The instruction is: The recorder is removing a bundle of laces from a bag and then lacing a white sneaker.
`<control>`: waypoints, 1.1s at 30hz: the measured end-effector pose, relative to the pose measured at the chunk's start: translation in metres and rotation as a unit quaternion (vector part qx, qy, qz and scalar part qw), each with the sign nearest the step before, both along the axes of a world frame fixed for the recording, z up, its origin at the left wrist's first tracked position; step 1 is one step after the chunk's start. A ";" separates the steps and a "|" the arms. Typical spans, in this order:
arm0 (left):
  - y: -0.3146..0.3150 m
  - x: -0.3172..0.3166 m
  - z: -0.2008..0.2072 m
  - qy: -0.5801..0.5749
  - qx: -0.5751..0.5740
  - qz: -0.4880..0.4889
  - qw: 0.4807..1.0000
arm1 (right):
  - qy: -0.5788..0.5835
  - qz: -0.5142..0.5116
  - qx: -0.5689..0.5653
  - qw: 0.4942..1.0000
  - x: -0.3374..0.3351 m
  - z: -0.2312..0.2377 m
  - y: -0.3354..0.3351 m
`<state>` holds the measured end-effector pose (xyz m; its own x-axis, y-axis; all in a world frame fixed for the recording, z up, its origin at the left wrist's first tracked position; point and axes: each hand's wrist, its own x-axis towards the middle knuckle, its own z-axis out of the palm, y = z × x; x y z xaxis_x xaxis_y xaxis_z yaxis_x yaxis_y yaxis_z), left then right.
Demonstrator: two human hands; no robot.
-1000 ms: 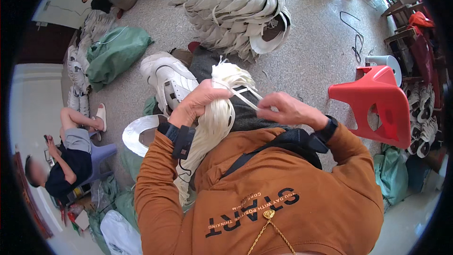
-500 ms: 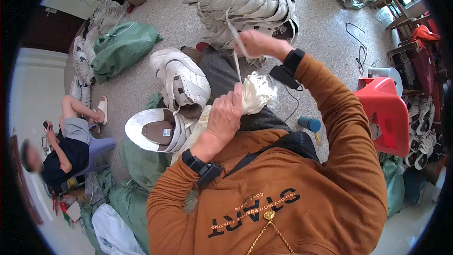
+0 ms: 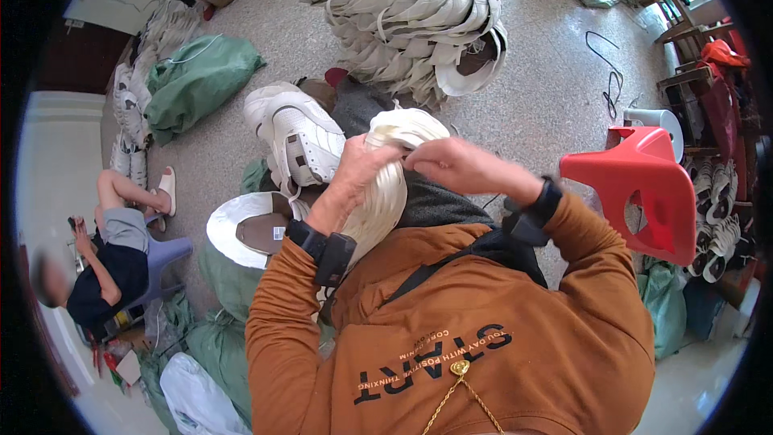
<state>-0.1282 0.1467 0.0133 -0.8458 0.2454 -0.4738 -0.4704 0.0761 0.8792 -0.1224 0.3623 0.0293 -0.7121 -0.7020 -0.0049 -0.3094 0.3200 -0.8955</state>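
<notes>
A thick bundle of cream shoelaces (image 3: 382, 203) lies over my lap, its far end looping up. My left hand (image 3: 354, 176) is closed round the bundle near that loop. From the right, my right hand (image 3: 471, 166) meets it with fingers pinched at the laces, close to the left fingertips; which strand they grip is hidden. Just left of my left hand is a white sneaker upper (image 3: 304, 145) with eyelet holes. Below it a second white upper (image 3: 233, 228) shows its brown inside, partly covered by my left forearm.
A long stack of nested white uppers (image 3: 403, 8) lies ahead. On the right stand a red plastic stool (image 3: 644, 185) and a white bucket (image 3: 660, 125). Green sacks (image 3: 201, 80) lie at left, near a person seated on a purple chair (image 3: 171, 262). A black cable (image 3: 616, 84) crosses the floor.
My right hand has come down from above the bundle to beside my left hand. The single lace stretched between my hands no longer shows. The bundle's end now curves upward.
</notes>
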 end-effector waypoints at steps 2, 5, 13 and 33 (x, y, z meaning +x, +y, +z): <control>0.000 0.000 0.005 -0.088 0.093 0.020 0.992 | 0.053 -0.062 -0.040 0.996 0.021 -0.033 -0.012; -0.006 -0.004 -0.002 -0.139 0.115 0.006 0.984 | 0.080 -0.157 -0.094 0.980 0.025 -0.048 -0.030; -0.024 -0.006 -0.009 -0.271 0.277 0.008 0.922 | -0.098 -0.210 -0.163 0.959 0.013 -0.056 -0.033; -0.026 0.005 -0.009 -0.309 0.351 -0.001 0.884 | -0.318 -0.137 -0.186 0.919 0.005 -0.052 -0.039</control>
<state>-0.1229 0.1205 0.0042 -0.4776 0.6634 -0.5761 -0.8780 -0.3842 0.2855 -0.1176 0.3231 -0.0225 -0.7986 -0.5337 -0.2782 0.3624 -0.0574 -0.9302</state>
